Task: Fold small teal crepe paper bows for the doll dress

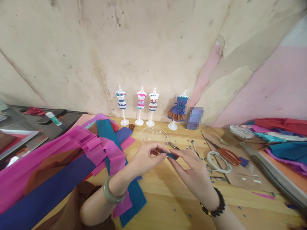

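Observation:
Between my two hands, above the middle of the wooden table, is a small folded strip of dark teal paper (170, 155). My left hand (151, 156) pinches its left end between thumb and forefinger. At the other end, the fingertips of my right hand (192, 166) close on the strip. Just behind my hands lies a clear round dish (141, 135) with small light pieces in it. A dark slim tool (174, 145) rests beside the dish, partly hidden by my right hand.
Several small dress forms (140, 101) stand along the wall; one wears a blue and brown dress (180, 107). Coloured paper sheets (59, 179) cover the left side. Orange-handled scissors (230, 156), a white ring-shaped coil (218, 162) and a brown board (249, 174) lie right, among paper scraps.

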The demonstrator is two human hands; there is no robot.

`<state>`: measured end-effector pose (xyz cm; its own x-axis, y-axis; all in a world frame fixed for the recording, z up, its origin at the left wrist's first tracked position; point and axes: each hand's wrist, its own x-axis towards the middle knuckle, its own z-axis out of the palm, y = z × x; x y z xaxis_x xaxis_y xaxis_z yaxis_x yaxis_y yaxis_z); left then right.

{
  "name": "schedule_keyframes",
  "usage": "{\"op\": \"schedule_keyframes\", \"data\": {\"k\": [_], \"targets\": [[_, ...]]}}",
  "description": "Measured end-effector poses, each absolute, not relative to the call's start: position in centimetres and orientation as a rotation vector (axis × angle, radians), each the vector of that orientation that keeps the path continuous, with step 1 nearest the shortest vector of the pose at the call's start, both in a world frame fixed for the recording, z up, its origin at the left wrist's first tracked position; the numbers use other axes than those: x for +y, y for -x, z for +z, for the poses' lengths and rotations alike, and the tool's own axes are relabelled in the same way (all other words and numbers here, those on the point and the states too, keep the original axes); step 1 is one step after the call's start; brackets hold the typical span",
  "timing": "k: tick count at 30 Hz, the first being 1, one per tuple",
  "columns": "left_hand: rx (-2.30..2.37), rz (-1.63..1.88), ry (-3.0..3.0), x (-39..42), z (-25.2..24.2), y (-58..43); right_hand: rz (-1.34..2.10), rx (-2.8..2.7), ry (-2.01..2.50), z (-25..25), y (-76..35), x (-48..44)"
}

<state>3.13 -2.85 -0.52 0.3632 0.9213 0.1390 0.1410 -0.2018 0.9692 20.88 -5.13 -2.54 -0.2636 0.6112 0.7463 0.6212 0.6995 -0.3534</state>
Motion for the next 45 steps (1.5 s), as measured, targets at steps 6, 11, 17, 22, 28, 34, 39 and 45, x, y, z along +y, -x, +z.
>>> {"op": "schedule_keyframes", "data": {"k": [6, 11, 17, 22, 28, 34, 39, 45], "targets": [[0.948, 0.99, -1.63, -3.0, -0.5, -2.9, -0.029, -1.954, 0.917, -2.9, -21.0, -4.9], [0.905, 1.02, -1.525, -2.8, -0.6, -2.8, -0.032, -1.934, 0.936, -3.0, -21.1, -4.8], [0.898, 1.048, -1.46, -2.6, -0.8, -3.0, -0.044, -1.939, 0.932, -3.5, -21.1, -4.8], [0.898, 1.054, -1.41, -2.8, -0.7, -3.3, -0.066, -1.939, 0.924, -3.1, -21.0, -4.8], [0.808, 0.98, -1.096, -3.0, -1.0, -3.7, -0.121, -1.913, 0.893, -2.7, -21.0, -4.9], [0.706, 0.892, -0.851, -3.1, -1.9, -4.1, -0.123, -1.919, 0.881, -2.9, -21.0, -5.0], [0.652, 0.857, -0.786, -3.4, -2.7, -4.6, -0.124, -1.895, 0.905, -2.9, -21.2, -4.9], [0.709, 0.888, -0.762, -3.5, -1.9, -4.6, -0.134, -1.864, 0.93, -2.5, -21.3, -4.9]]}}
